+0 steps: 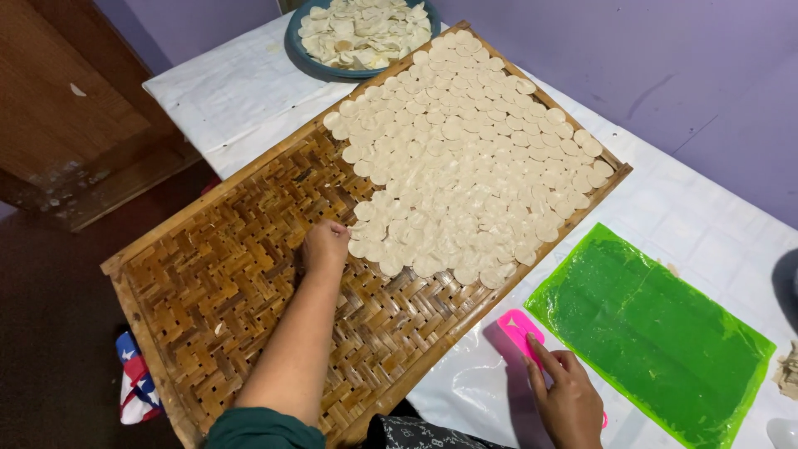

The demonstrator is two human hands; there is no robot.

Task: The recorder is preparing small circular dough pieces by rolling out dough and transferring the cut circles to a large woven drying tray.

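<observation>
Left hand [324,247]: fingers curled shut, pressing at the edge of the pale dough discs [474,158], grip contents not discernible | discs overlapped on woven bamboo tray [216,283], airing | right hand [569,399]: fingers extended, fingertips on pink scraper [519,328] beside green sheet [657,333]

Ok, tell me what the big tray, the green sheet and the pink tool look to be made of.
Big tray: woven bamboo or cane strips, glossy brown, in a wooden frame; the herringbone weave shows.
Green sheet: thin, shiny plastic film by its wrinkles and glare, possibly with something pressed beneath.
Pink tool: smooth, opaque plastic by its look, under the right hand.
</observation>
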